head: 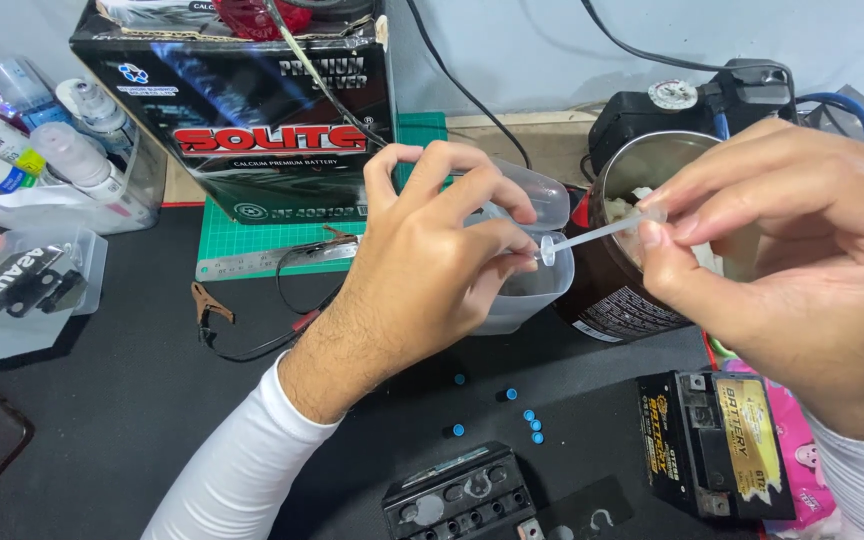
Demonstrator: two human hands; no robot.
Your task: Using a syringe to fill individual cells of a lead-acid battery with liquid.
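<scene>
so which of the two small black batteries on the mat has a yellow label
The small black battery with the yellow label lying near the right hand; the other black battery block, at bottom centre, shows only a row of open ports.

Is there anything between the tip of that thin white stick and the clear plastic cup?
Nothing visible. The right hand pinches the thin white stick, whose round tip sits right at the left hand's fingers, which grip the clear plastic cup. No other object lies between tip and cup.
</scene>
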